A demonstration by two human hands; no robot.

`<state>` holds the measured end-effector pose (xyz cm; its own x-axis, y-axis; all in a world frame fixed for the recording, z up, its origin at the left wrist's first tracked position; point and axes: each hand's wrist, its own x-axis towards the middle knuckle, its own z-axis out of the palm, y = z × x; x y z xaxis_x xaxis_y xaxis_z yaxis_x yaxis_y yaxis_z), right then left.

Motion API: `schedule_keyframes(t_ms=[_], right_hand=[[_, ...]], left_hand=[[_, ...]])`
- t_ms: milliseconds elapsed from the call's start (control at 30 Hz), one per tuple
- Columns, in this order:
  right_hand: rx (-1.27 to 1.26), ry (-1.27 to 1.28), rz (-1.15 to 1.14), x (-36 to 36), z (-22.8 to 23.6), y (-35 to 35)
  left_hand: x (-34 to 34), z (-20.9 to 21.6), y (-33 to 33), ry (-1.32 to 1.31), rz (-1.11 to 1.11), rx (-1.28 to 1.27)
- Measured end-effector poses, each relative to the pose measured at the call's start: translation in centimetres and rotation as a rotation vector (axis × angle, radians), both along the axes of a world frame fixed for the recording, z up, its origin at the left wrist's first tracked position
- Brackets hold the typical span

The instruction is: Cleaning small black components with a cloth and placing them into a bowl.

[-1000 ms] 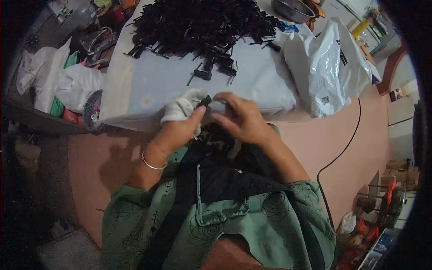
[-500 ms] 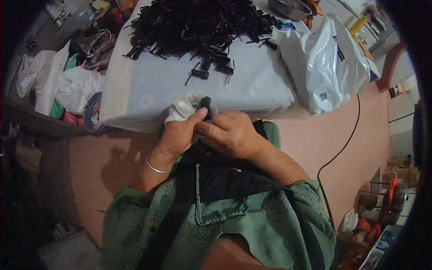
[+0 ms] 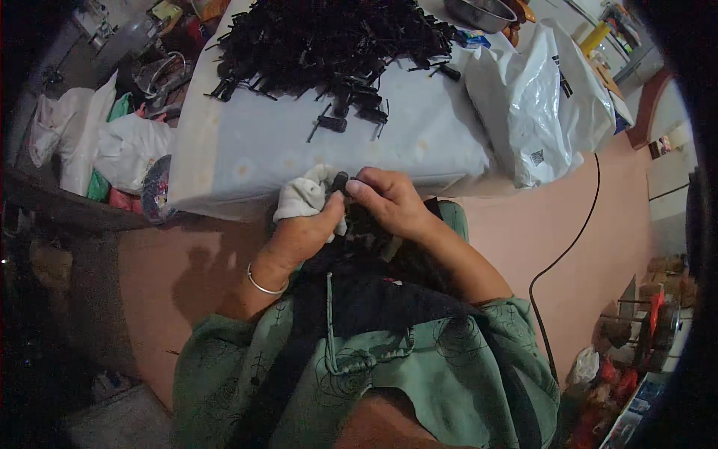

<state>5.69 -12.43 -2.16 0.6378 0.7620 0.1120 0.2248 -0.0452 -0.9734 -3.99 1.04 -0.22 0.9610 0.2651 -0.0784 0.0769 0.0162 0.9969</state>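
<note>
My left hand [image 3: 295, 238] is closed around a small black plastic part [image 3: 339, 182], its thumb pressed along the part's side. A white cloth [image 3: 302, 196] is bunched about the fingers of that hand. At the part's upper end, the thumb and forefinger of my right hand [image 3: 393, 203] pinch together; exactly what they grip there is too small to see. Both hands are over my lap, just in front of the table's near edge. On the table lies a large pile of similar black plastic parts [image 3: 329, 49] with thin stems, a few of them loose at its near side.
The table [image 3: 262, 146] has a whitish cover. A white plastic bag [image 3: 516, 105] stands on its right side, below a metal bowl [image 3: 482, 13]. More bags [image 3: 134, 150] sit at the left. A black cable [image 3: 572, 251] runs across the floor at the right.
My right hand has shifted slightly up, its fingers now at the part's upper end. The black part has tilted and sits lower, and more of the white cloth shows.
</note>
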Motion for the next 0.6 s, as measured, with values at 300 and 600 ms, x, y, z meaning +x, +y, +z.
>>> schedule_keyframes(t_ms=[300,600], right_hand=[[0.095,0.051,-0.026,-1.5,-2.5,1.2],[0.075,0.038,-0.018,-0.8,-0.7,0.0]], left_hand=[[0.3,-1.2,-0.9,-0.27,0.17,0.712],[1.0,-2.0,0.3,-0.345,0.123,0.168]])
